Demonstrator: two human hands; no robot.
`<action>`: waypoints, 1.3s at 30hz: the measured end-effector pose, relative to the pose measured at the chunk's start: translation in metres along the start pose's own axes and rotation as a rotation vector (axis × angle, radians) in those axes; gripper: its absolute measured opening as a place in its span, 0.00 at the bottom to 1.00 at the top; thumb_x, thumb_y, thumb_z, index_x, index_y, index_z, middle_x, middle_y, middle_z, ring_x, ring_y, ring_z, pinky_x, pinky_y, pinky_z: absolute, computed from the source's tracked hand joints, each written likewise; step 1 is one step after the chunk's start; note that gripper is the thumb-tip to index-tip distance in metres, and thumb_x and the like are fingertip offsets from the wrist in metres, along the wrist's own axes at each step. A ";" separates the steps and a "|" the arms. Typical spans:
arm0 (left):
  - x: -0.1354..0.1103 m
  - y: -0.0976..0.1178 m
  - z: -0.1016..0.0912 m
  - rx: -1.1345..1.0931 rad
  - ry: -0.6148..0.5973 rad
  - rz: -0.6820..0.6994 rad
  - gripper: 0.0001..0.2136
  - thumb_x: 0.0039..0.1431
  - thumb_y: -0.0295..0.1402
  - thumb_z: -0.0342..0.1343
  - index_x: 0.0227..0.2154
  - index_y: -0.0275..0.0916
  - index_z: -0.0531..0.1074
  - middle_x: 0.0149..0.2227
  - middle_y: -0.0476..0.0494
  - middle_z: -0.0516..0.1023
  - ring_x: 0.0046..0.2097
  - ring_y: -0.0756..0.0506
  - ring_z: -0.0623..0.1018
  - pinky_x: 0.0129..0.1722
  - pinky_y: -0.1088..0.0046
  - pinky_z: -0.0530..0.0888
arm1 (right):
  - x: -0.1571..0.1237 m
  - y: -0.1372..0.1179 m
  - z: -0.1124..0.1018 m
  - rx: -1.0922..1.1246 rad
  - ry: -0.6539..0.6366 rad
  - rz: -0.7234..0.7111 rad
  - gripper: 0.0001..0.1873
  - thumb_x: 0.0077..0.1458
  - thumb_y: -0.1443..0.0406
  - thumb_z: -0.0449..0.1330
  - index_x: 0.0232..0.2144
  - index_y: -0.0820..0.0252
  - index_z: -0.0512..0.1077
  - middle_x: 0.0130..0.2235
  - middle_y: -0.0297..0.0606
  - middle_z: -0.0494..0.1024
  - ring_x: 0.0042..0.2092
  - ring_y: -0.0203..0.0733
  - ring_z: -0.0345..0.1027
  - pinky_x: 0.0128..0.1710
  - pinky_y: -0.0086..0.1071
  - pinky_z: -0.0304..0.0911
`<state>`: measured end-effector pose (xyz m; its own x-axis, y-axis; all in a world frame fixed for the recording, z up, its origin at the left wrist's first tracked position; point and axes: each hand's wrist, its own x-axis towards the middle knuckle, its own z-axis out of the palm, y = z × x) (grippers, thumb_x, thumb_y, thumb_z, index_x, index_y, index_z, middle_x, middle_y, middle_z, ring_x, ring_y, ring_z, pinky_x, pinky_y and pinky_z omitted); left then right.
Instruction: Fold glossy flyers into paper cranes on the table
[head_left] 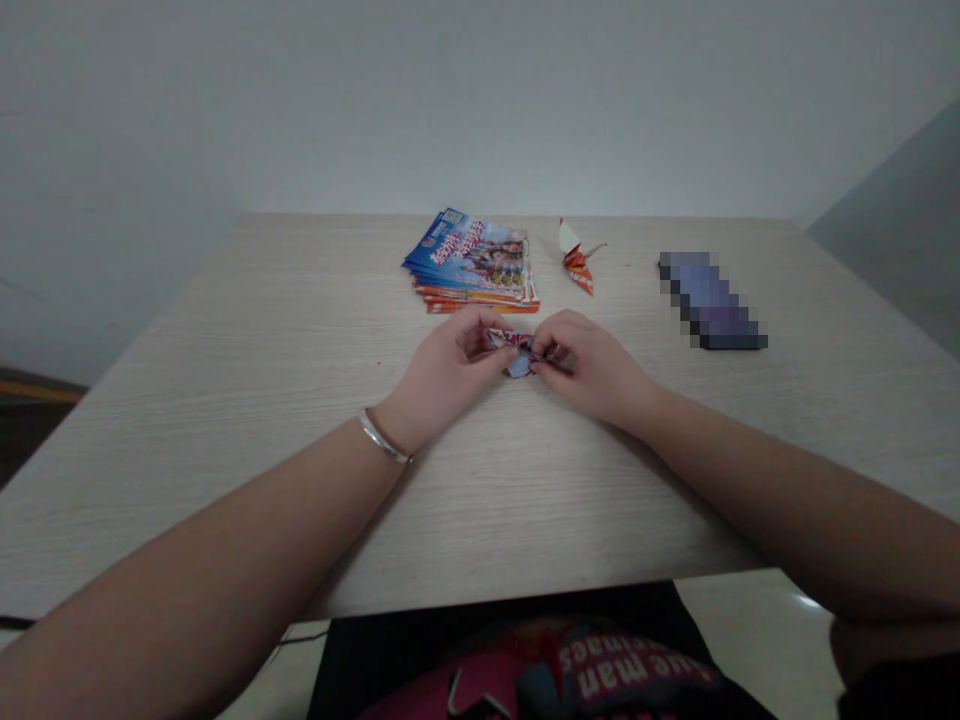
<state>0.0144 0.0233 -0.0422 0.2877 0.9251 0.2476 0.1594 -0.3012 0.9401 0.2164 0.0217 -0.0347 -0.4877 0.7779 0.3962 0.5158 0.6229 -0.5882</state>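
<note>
A small folded piece of printed paper (519, 354), red, white and blue, lies at the middle of the pale wooden table (262, 400). My left hand (442, 375) pinches its left side with fingers curled, a silver bracelet on that wrist. My right hand (592, 365) pinches its right side. Both hands rest on the tabletop, and most of the paper is hidden between the fingers.
A stack of colourful printed sheets (472, 262) lies just beyond my hands. A finished folded paper crane (577, 258) stands to its right. A dark blurred flat object (709, 300) lies at the far right. A plain wall is behind the table.
</note>
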 end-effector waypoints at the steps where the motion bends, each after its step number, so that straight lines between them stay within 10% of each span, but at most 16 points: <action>1: 0.000 0.000 0.000 0.005 -0.007 0.002 0.09 0.54 0.29 0.61 0.38 0.39 0.69 0.37 0.47 0.77 0.39 0.47 0.78 0.43 0.68 0.76 | 0.000 0.001 0.001 0.033 0.014 0.009 0.04 0.53 0.69 0.59 0.31 0.56 0.68 0.36 0.38 0.73 0.37 0.40 0.67 0.36 0.34 0.65; 33: -0.001 0.008 -0.002 -0.037 0.123 -0.090 0.16 0.64 0.45 0.51 0.34 0.37 0.74 0.32 0.45 0.79 0.34 0.46 0.78 0.38 0.68 0.76 | 0.005 0.007 0.010 0.569 0.022 0.458 0.11 0.44 0.59 0.69 0.25 0.55 0.71 0.26 0.32 0.77 0.28 0.37 0.70 0.30 0.33 0.66; 39: -0.003 0.011 0.000 0.182 -0.072 -0.148 0.10 0.54 0.37 0.62 0.35 0.36 0.74 0.33 0.44 0.81 0.35 0.44 0.79 0.37 0.68 0.75 | 0.006 0.009 0.010 0.586 0.068 0.470 0.11 0.43 0.59 0.69 0.27 0.56 0.71 0.25 0.31 0.76 0.27 0.36 0.69 0.29 0.33 0.65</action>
<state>0.0156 0.0173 -0.0322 0.3139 0.9454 0.0874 0.3700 -0.2066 0.9058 0.2109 0.0313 -0.0444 -0.2541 0.9662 0.0424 0.1902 0.0929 -0.9773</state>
